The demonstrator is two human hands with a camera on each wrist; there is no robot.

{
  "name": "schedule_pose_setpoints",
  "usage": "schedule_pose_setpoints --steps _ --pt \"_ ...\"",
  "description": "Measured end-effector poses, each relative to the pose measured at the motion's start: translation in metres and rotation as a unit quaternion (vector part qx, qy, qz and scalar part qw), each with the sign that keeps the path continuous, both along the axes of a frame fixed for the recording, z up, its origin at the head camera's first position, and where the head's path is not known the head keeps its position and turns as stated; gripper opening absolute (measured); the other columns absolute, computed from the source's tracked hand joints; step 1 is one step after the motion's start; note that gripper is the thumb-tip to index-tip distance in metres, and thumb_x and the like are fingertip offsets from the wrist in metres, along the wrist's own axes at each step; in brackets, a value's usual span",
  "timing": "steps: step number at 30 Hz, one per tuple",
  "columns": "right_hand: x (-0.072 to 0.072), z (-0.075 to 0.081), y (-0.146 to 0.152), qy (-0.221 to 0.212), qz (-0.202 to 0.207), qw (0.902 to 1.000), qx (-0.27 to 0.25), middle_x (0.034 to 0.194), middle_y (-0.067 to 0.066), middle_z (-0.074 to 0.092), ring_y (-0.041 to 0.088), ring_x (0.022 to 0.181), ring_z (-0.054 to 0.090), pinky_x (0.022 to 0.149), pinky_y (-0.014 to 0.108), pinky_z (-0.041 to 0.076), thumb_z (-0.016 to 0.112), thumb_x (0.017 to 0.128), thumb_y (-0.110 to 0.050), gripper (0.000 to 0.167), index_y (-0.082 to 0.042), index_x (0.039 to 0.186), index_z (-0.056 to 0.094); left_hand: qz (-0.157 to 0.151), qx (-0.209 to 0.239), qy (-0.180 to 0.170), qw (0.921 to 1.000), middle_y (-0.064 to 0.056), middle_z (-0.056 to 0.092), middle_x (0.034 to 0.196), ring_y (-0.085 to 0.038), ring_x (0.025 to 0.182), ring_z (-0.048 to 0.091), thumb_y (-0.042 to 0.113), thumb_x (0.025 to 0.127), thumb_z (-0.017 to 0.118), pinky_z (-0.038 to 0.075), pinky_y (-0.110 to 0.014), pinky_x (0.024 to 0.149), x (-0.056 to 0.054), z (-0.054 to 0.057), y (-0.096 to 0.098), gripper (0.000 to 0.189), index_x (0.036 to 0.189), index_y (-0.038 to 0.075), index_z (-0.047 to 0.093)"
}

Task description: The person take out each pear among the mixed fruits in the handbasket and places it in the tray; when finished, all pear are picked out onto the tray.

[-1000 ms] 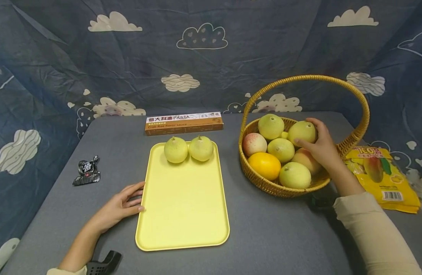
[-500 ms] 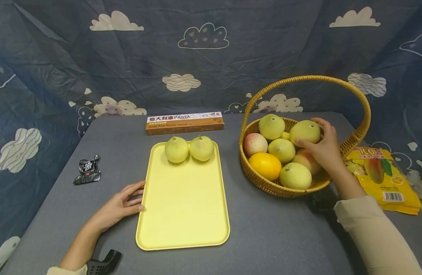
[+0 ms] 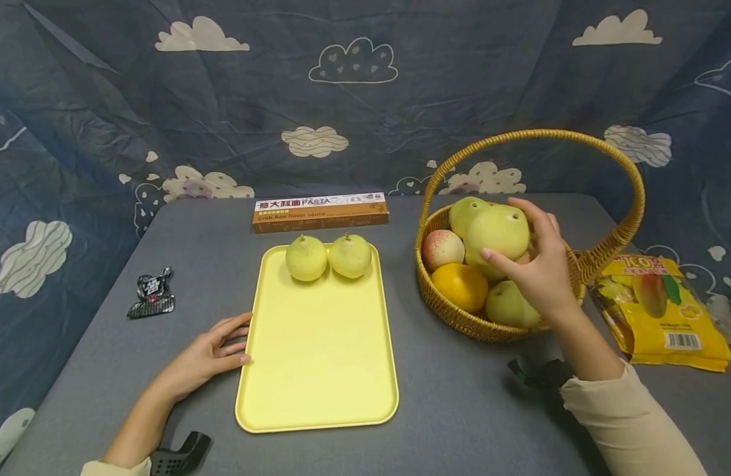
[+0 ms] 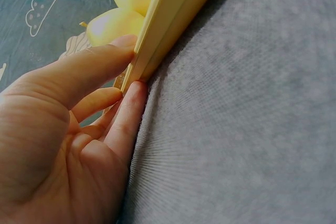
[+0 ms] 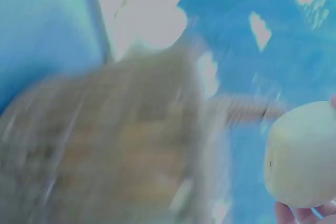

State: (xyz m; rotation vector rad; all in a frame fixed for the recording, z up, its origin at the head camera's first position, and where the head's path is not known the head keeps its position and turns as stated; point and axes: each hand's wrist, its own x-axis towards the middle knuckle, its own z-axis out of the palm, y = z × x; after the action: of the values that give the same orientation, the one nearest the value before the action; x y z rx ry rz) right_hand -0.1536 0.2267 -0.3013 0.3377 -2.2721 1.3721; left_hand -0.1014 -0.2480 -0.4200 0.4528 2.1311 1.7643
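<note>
My right hand [image 3: 544,268] grips a green-yellow pomelo [image 3: 498,228] over the wicker basket [image 3: 461,325], thumb in front and fingers behind. In the right wrist view this pomelo [image 5: 302,153] shows at the right edge, with fingertips under it. Below it sit a peach [image 3: 443,248], an orange-yellow fruit [image 3: 459,286] and more green fruit [image 3: 511,305], partly hidden by the hand. At the left, my left hand [image 3: 201,360] touches the yellow tray [image 3: 318,370] along its left rim with thumb and fingertips. Two pomelos [image 3: 306,258] stand at the tray's far end.
The basket's tall handle [image 3: 529,134] arches over the fruit. A pasta box [image 3: 320,213] lies behind the tray. A yellow snack bag [image 3: 675,324] is right of the basket, and a small black packet [image 3: 152,296] lies far left. A patterned cloth hangs behind.
My right hand has lifted the pomelo from the basket's back right and moved it left and toward me, over the other fruit. The left hand and tray stay put.
</note>
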Motion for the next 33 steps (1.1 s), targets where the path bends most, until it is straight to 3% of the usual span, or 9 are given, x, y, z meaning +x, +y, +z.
schedule_pose_setpoints --steps 4,7,11,16,18,23,28,33 --pt "0.012 0.016 -0.036 0.021 0.092 0.9945 -0.045 0.117 0.004 0.038 0.020 0.102 0.040 0.079 0.017 0.046 0.071 0.065 0.014 0.076 -0.004 0.132 0.042 -0.002 -0.001 0.005 1.0000 -0.025 0.022 0.134 -0.034 0.120 0.033 0.003 0.082 0.064 0.042 -0.022 0.093 0.000 0.000 0.000 0.071 0.140 -0.004 0.023" --pt "0.014 0.018 -0.060 0.030 0.147 0.9871 -0.056 0.121 0.007 0.038 0.021 0.105 0.041 0.082 0.021 0.047 0.073 0.062 0.014 0.079 -0.004 0.132 0.041 -0.003 -0.001 0.007 1.0000 -0.026 0.021 0.135 -0.034 0.119 0.034 0.003 0.082 0.064 0.042 -0.022 0.093 0.000 0.000 0.000 0.071 0.140 -0.004 0.023" --pt "0.012 0.012 -0.094 0.028 0.198 0.9789 -0.040 0.121 0.008 0.039 0.020 0.106 0.040 0.084 0.025 0.046 0.078 0.062 0.007 0.081 -0.008 0.133 0.042 -0.002 -0.003 0.008 1.0000 -0.026 0.021 0.135 -0.033 0.119 0.034 0.003 0.082 0.064 0.042 -0.022 0.093 -0.001 -0.001 0.000 0.071 0.140 -0.004 0.023" --pt "0.017 0.011 -0.137 -0.014 0.240 0.9704 -0.021 0.115 0.013 0.041 0.022 0.105 0.041 0.088 0.034 0.045 0.077 0.065 0.004 0.072 0.000 0.129 0.043 -0.002 -0.005 0.005 1.0000 -0.026 0.021 0.135 -0.038 0.120 0.032 0.004 0.082 0.065 0.042 -0.023 0.092 -0.001 -0.001 0.000 0.072 0.140 -0.003 0.023" --pt "0.013 -0.002 -0.151 -0.031 0.248 0.9681 -0.020 0.115 0.013 0.042 0.022 0.105 0.042 0.087 0.035 0.047 0.078 0.066 -0.001 0.070 -0.001 0.128 0.045 -0.002 -0.006 0.004 1.0000 -0.026 0.021 0.135 -0.040 0.120 0.031 0.005 0.082 0.065 0.042 -0.023 0.092 -0.001 -0.001 0.001 0.072 0.140 -0.003 0.023" --pt "-0.008 -0.054 -0.174 -0.058 0.247 0.9672 0.001 0.121 0.005 0.045 0.014 0.108 0.043 0.086 0.029 0.048 0.082 0.065 -0.014 0.072 -0.012 0.128 0.047 -0.004 -0.009 0.008 0.9999 -0.026 0.021 0.135 -0.039 0.120 0.032 0.005 0.082 0.065 0.042 -0.022 0.092 -0.001 0.001 0.001 0.072 0.140 -0.004 0.022" --pt "-0.013 -0.075 -0.187 -0.099 0.246 0.9641 0.022 0.123 0.002 0.046 0.013 0.108 0.043 0.086 0.029 0.046 0.082 0.064 -0.016 0.072 -0.015 0.127 0.048 -0.005 -0.005 0.011 0.9999 -0.026 0.022 0.134 -0.032 0.119 0.035 0.003 0.082 0.064 0.043 -0.022 0.092 -0.001 0.001 0.001 0.072 0.139 -0.006 0.022" --pt "-0.017 -0.086 -0.194 -0.140 0.256 0.9558 0.036 0.127 0.003 0.044 0.014 0.113 0.041 0.091 0.031 0.042 0.081 0.065 -0.015 0.071 -0.016 0.128 0.047 -0.004 0.000 0.017 0.9998 -0.026 0.023 0.134 -0.013 0.116 0.041 0.002 0.082 0.064 0.042 -0.022 0.092 -0.001 -0.001 -0.001 0.071 0.139 -0.006 0.023"
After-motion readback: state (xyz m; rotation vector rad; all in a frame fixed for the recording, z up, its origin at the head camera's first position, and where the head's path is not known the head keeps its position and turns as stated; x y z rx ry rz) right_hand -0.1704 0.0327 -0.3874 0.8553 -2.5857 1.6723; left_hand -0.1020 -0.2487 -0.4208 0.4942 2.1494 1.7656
